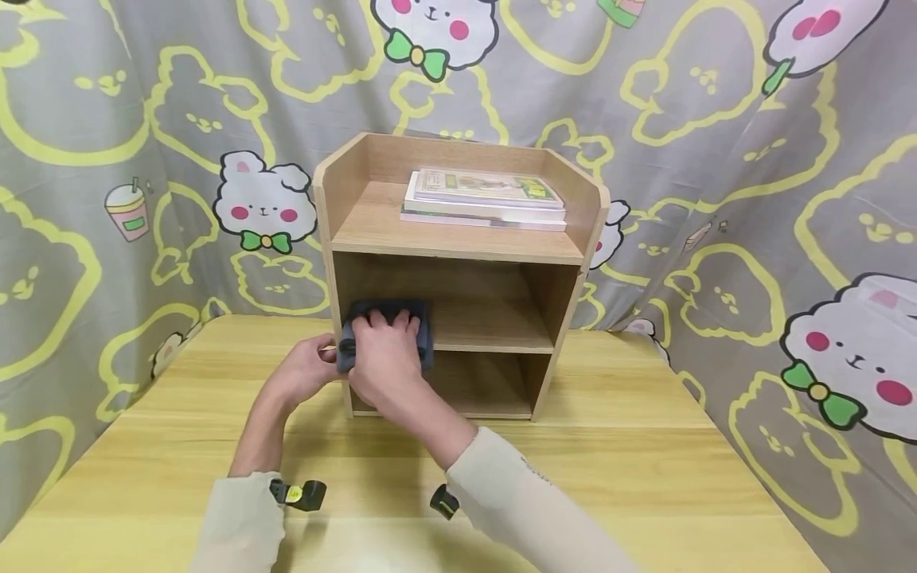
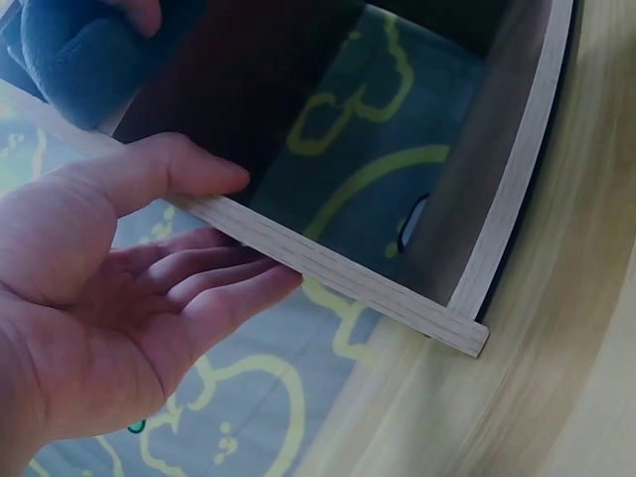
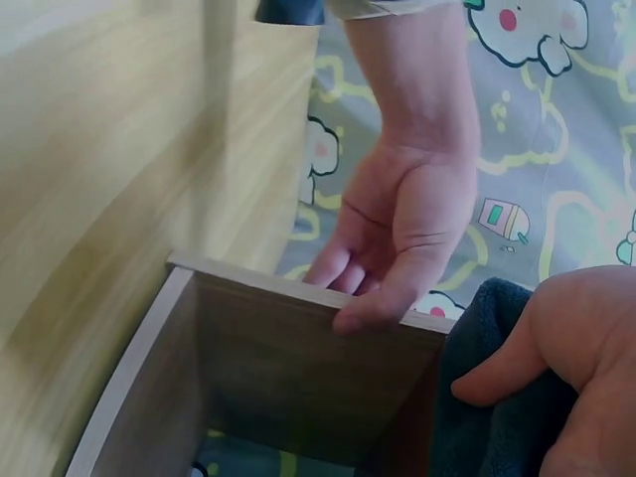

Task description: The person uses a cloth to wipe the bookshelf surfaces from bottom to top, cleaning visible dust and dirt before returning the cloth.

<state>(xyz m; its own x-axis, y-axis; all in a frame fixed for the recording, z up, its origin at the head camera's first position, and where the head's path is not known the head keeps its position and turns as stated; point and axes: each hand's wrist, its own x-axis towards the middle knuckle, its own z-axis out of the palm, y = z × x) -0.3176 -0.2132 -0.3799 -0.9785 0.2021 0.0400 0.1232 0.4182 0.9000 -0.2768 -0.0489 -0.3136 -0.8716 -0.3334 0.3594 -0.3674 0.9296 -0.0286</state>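
A small wooden shelf unit (image 1: pixel 368 215) stands on the table. My right hand (image 1: pixel 387 354) holds a dark blue cloth (image 1: pixel 426 344) at the left end of its middle board, fingers curled over the top. The cloth looks folded and plush, and its far part is hidden. In the right wrist view, the thumb presses into the cloth (image 3: pixel 489 427). My left hand (image 1: pixel 304 372) grips the front edge of the left side panel (image 2: pixel 328 263), just below the cloth. Its thumb lies on the inner face and its fingers on the outer face.
Several stacked books (image 1: pixel 487 199) lie on the unit's top board. The lower compartment (image 1: pixel 480 382) is beneath the cloth. Patterned grey curtain (image 1: pixel 172 263) hangs behind and on both sides of the wooden table (image 1: pixel 609 477).
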